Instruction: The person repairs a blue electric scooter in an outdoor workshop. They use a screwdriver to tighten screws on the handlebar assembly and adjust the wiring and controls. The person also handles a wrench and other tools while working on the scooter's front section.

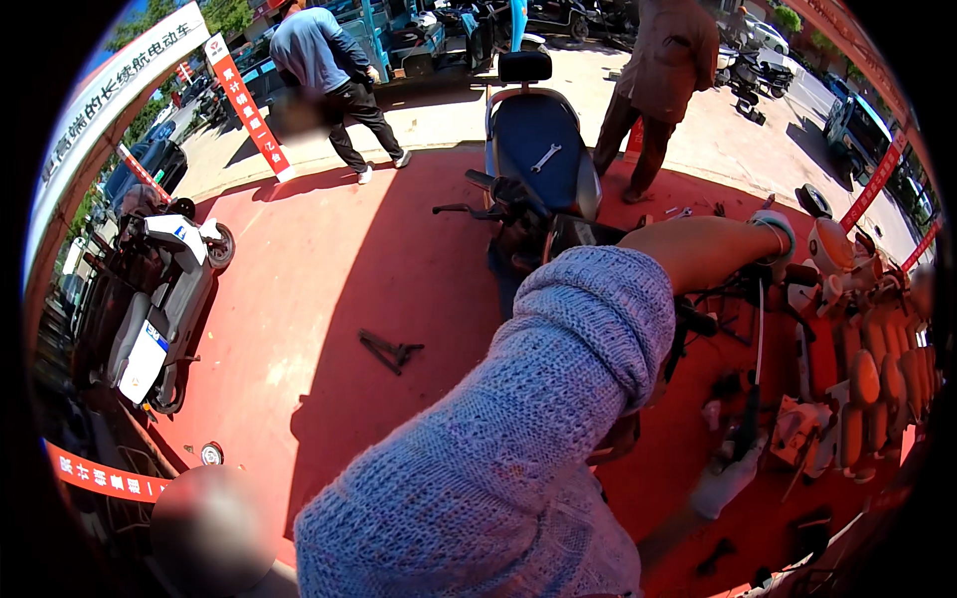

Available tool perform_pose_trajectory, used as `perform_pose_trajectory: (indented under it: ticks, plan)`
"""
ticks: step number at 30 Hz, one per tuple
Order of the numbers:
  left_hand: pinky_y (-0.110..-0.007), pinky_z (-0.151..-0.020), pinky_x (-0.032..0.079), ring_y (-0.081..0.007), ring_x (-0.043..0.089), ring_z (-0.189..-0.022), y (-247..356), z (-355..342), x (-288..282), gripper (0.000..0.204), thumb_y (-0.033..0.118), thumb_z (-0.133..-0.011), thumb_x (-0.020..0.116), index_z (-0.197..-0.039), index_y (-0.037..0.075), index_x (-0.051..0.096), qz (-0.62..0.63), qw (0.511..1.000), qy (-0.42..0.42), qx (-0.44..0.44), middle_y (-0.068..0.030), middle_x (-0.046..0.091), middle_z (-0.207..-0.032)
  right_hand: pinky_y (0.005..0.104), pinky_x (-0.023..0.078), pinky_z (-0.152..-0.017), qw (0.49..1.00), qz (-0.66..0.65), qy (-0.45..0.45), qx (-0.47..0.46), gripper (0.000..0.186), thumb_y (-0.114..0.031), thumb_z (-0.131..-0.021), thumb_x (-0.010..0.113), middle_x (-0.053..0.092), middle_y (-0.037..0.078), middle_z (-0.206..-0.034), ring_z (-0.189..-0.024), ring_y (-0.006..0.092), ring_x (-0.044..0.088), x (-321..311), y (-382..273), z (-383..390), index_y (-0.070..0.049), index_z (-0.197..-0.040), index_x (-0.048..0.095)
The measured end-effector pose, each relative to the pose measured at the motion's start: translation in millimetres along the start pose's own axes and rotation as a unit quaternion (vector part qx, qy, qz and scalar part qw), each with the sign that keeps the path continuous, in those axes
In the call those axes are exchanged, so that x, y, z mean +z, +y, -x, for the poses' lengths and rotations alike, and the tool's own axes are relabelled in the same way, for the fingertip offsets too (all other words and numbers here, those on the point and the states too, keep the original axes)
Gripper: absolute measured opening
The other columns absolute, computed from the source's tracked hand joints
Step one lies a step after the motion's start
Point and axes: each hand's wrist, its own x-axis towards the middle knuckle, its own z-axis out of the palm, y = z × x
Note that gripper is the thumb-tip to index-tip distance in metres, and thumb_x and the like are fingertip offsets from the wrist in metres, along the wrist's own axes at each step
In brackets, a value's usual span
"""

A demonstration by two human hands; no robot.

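Note:
My left arm, in a blue knitted sleeve, reaches across to the right. At its end my left hand (780, 237), in a pale glove, is bent and closed beside dark scooter parts; what it grips is hidden. Lower down, my gloved right hand (730, 480) is closed round the dark handle of a long screwdriver (759, 339). The thin bright shaft points up toward the left hand. Its tip is lost among the dark parts. Just left of my left forearm stands a scooter with a blue seat (543, 149), and a wrench (545, 157) lies on that seat.
A metal bracket (389, 351) lies on the red floor (269, 329). Parked scooters (164, 309) stand at left. Two people (319, 70) are beyond the blue seat. Parts and seats (865, 379) crowd the right, and loose tools (680, 212) lie near the far person's feet.

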Motion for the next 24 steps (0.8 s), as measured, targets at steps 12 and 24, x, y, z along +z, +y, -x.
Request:
perform_pose_trajectory:
  ticks: [12, 24]
  plan:
    - [-0.037, -0.07, 0.051, -0.0177, 0.063, -0.079, 1, 5, 1, 0.055, 0.056, -0.061, 0.073, -0.098, 0.015, 0.07, -0.016, 1.0, 0.007, 0.0, -0.0036, 0.068, -0.09, 0.0184, 0.032, -0.039, 0.845, -0.432, -0.23, 0.217, 0.045, -0.035, -0.095, 0.051, 0.061, 0.006, -0.09, -0.047, 0.0042, 0.043, -19, 50, -13, -0.004, -0.127, 0.048]
    - [-0.036, -0.07, 0.052, -0.0183, 0.064, -0.08, 3, 6, -3, 0.059, 0.061, -0.06, 0.072, -0.099, 0.016, 0.071, -0.062, 0.997, 0.036, -0.018, -0.0041, 0.068, -0.091, 0.0194, 0.038, -0.049, 0.876, -0.391, -0.229, 0.164, 0.042, -0.02, -0.093, 0.056, 0.06, 0.005, -0.085, -0.061, 0.0074, 0.051, -16, 23, -4, -0.003, -0.13, 0.047]
